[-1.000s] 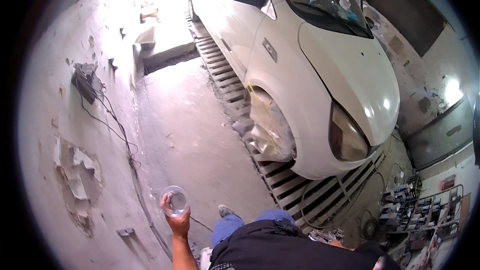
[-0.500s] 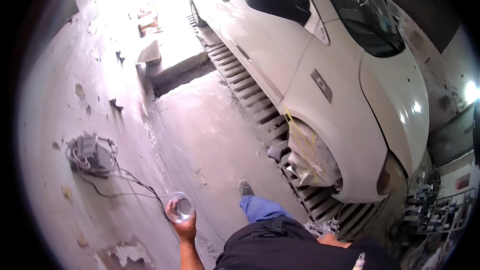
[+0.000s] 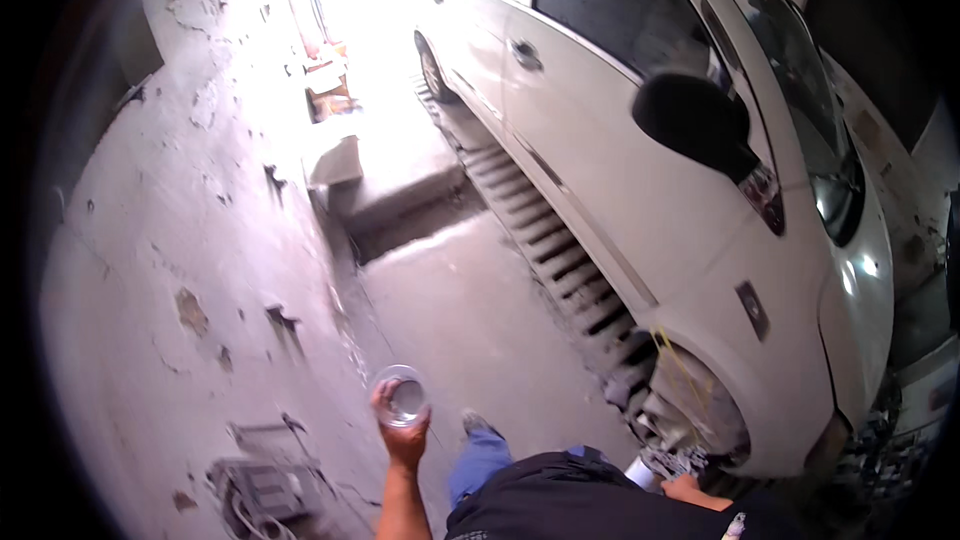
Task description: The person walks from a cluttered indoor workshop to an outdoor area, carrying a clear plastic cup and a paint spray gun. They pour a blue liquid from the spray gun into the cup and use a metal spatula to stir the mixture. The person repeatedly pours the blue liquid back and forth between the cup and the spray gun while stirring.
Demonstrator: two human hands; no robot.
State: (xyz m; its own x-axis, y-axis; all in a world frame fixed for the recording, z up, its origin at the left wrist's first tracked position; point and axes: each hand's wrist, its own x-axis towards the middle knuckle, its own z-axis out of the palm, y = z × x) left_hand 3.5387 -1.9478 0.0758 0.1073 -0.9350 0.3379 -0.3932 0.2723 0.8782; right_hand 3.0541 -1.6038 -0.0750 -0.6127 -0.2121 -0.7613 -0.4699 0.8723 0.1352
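inspector: count first. what is at the hands?

clerk: one clear cup (image 3: 407,397), in the left hand (image 3: 404,436). the fingers are clamped round its side.

inspector: and the right hand (image 3: 684,487)?

clerk: low by the waist, at one grey crumpled bundle (image 3: 672,461). the fingers are mostly hidden; whether they grip it, i cannot tell. beside the bundle, one white item (image 3: 639,472), kind unclear.

inspector: continue.

clerk: one white car (image 3: 600,150). on its near side: one black side mirror (image 3: 690,120), two door handles (image 3: 525,54), one dark trim plate (image 3: 752,310), one rear wheel (image 3: 431,66). pale sheeting (image 3: 700,410) fills the front wheel arch, a yellow strip (image 3: 660,338) across it. two dark brackets (image 3: 285,321) on the pale wall (image 3: 130,240); one grey box (image 3: 268,490) lower in view. one shoe (image 3: 475,422) on the floor (image 3: 460,310).

inspector: condition of the cup?

clerk: transparent, round, with a pale ring of a rim. its mouth faces the camera. inside shows a smaller greyish circle; base or contents, i cannot tell.

inspector: position?

clerk: held out to the left of the body, seen against the line where wall meets floor, well apart from the car.
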